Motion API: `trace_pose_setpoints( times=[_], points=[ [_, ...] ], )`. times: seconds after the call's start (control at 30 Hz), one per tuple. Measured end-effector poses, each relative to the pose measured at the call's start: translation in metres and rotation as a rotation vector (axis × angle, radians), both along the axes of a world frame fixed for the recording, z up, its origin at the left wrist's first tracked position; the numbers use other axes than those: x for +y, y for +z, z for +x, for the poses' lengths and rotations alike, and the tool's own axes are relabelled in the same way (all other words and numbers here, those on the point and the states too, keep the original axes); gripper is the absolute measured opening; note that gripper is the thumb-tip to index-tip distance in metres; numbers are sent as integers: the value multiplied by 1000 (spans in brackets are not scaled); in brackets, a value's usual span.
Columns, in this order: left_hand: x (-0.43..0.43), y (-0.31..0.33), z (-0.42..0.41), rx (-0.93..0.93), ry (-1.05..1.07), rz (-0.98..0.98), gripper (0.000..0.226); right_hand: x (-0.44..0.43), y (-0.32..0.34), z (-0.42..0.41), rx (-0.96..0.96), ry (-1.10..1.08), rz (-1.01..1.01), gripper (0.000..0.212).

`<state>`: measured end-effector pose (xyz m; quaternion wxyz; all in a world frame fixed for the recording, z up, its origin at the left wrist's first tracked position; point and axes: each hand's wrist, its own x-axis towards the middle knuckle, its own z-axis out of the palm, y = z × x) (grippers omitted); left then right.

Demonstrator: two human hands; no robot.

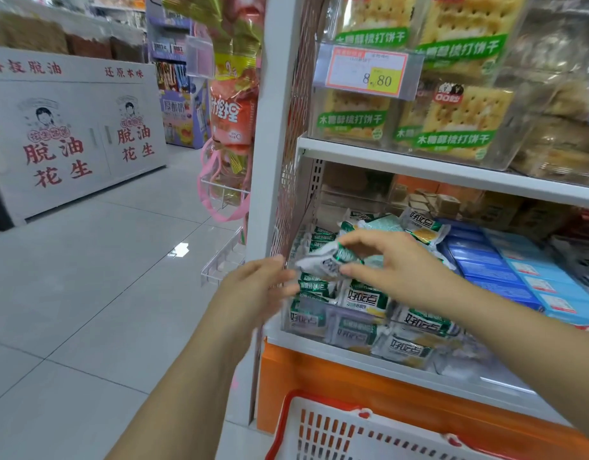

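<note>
At far left stands one white cabinet with two doors and red lettering, on a pale, glossy tiled floor. Snack bags hang on the end of the shelving. Two hands reach in. The left hand is blurred, its fingers loosely spread just beside the packet; I cannot tell if it touches. The right hand pinches that one green-and-white packet between thumb and fingers, above a clear bin on the lower shelf, heaped with like packets too jumbled to count. Above, four cracker packs show clearly behind one price tag. Blue boxes lie in rows to the right. One white basket with a red rim sits nearest.
</note>
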<state>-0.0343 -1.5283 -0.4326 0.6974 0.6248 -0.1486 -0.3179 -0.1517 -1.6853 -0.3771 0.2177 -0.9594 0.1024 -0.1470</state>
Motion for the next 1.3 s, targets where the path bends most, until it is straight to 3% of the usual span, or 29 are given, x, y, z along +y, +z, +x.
trace_pose_setpoints(
  times=[0.1,0.3,0.47,0.63,0.7,0.77,0.83,0.93,1.3],
  points=[
    [-1,-7,7,-136,146,63,8,-22,9,25,78,-13,-196,30],
    [-13,-24,11,-188,49,98,36,-49,-5,82,382,-15,-509,34],
    [-21,-32,14,-148,11,86,33,-66,-28,133,581,-21,-553,34],
    [-21,-36,19,-120,-10,73,27,-82,-52,160,829,-9,-458,39],
    [-20,-35,20,-130,-12,75,22,-88,-53,164,901,18,-408,31],
    [-21,-35,22,-137,-14,86,20,-93,-48,165,902,22,-302,23],
    [-21,-35,23,-131,-21,86,20,-94,-43,164,777,-3,-229,26],
    [-21,-36,22,-114,-23,67,21,-95,-46,164,558,-34,-333,32],
    [-19,-35,19,-129,-30,52,19,-95,-68,171,637,-83,-528,23]
  ],
)
